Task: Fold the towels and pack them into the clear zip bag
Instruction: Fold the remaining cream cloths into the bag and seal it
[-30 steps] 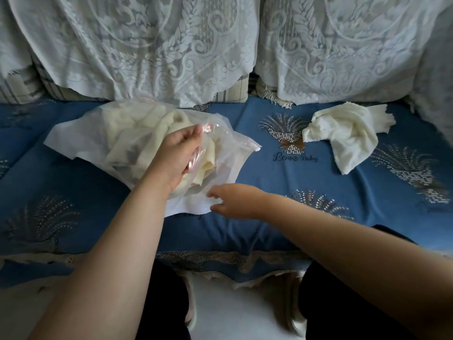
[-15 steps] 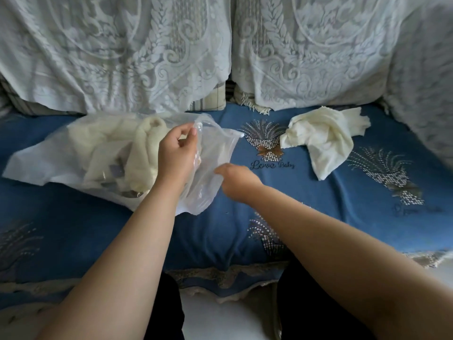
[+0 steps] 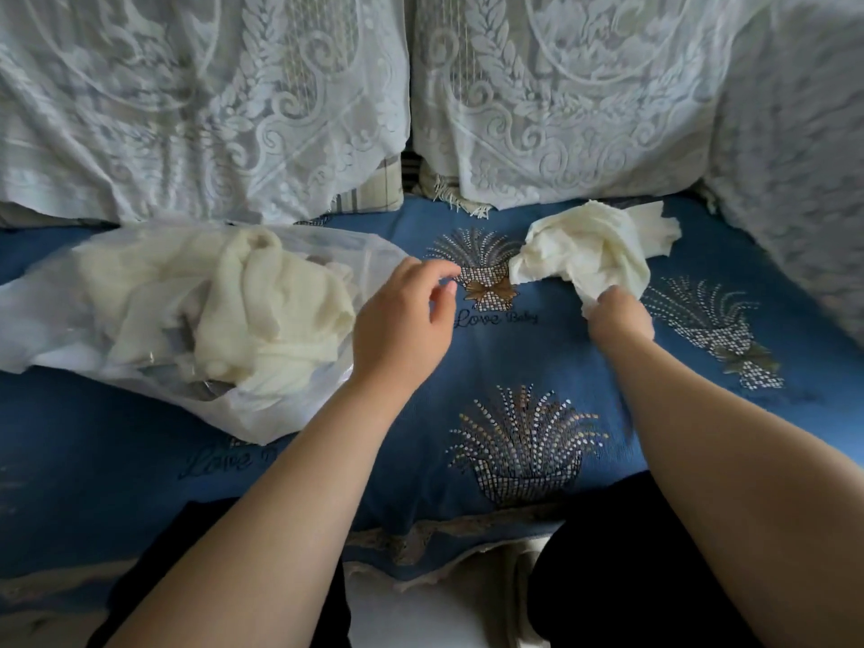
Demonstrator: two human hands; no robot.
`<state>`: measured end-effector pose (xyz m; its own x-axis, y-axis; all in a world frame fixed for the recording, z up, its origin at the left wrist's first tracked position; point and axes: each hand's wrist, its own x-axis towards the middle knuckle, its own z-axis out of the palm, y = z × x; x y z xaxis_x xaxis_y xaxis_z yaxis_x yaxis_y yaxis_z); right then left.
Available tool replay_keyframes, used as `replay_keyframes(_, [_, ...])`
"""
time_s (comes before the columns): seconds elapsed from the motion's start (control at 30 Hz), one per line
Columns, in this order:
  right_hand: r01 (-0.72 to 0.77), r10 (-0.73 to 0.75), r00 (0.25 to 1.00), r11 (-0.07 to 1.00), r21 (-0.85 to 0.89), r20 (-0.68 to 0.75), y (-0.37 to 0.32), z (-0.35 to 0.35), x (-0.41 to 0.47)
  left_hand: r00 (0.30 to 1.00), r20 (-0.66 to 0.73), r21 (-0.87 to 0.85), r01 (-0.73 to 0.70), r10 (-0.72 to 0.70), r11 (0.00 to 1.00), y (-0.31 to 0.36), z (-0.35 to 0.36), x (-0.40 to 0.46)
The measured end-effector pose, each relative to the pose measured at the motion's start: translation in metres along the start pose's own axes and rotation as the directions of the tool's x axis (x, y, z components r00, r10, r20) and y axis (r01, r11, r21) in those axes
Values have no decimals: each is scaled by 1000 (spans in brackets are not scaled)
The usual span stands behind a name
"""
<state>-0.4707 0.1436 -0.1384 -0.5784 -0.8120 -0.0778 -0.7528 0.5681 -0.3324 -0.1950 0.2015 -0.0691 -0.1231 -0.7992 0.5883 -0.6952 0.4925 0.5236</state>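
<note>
— Where does the loose crumpled cream cloth towel lie relative to the fingers?

— It lies on the blue embroidered sofa cover, right of centre, near the white lace-draped back cushions. The right hand sits at the towel's near lower edge, with the cloth bunched against it. Its fingers are curled down into that edge and appear to grip it, though the fingertips themselves are hidden behind the back of the hand.

— And the left hand?

— It hovers between the towel and the clear plastic zip bag, just beside the bag's right end. Its fingers are loosely bent, the thumb and forefinger apart, and they hold nothing. They point toward the towel but stay clear of it, above the beaded basket motif and the stitched words "Love Baby".

— Where is the bag?

— On the left of the sofa cover, lying on its side. Several bundled cream towels show through its plastic, heaped rather than flat. The left wrist crosses in front of the bag's right edge; whether it touches the plastic cannot be told.

— Anything else in view?

— Dark trousers at the sofa's front edge.
</note>
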Motion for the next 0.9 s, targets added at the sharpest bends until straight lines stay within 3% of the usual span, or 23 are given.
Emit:
replay_keyframes(0.13, [213,-215,973,977,27,85,-12,-28,-11,967,201,-132,186,-157,974,-1,10,-1])
replay_keyframes(0.23, [440,-450,878,893,96,162,-27,-53,-52,859,437,-205,383,-265,901,-5,19,-3])
replay_keyframes(0.33, [588,-600,719,794,152,351,-31,-61,-109,662,685,-19,433,-303,901,-9,25,-6])
replay_keyframes(0.47, [650,-675,496,706,281,546,-33,-50,-169,419,791,191,524,-446,830,-10,27,-11])
replay_keyframes(0.57, [641,-681,309,664,384,664,-31,-37,-207,380,806,248,479,-453,842,-15,33,-18])
replay_keyframes(0.63, [583,-643,227,691,426,731,-29,-30,-216,370,808,261,474,-459,841,-20,39,-24])
replay_keyframes(0.67, [534,-613,234,730,427,755,-27,-28,-213,359,809,253,501,-465,828,-22,43,-27])
replay_keyframes(0.7, [488,-590,306,771,410,747,-27,-26,-206,361,806,247,516,-469,821,-23,46,-29])
replay_keyframes(0.73, [457,-557,454,815,355,696,-26,-24,-193,378,794,249,511,-476,822,-23,48,-31])
replay_keyframes(0.8, [431,-433,796,896,106,423,-20,-26,-157,433,747,233,539,-504,809,-23,51,-32])
replay_keyframes(0.83, [372,-353,892,928,-13,282,-14,-29,-140,450,727,204,581,-519,788,-24,53,-32])
replay_keyframes(0.87, [288,-267,939,955,-73,218,-9,-31,-124,452,713,177,624,-536,761,-26,55,-32])
replay_keyframes(0.9, [205,-178,951,975,-83,252,-4,-31,-112,448,705,155,659,-549,736,-27,56,-33])
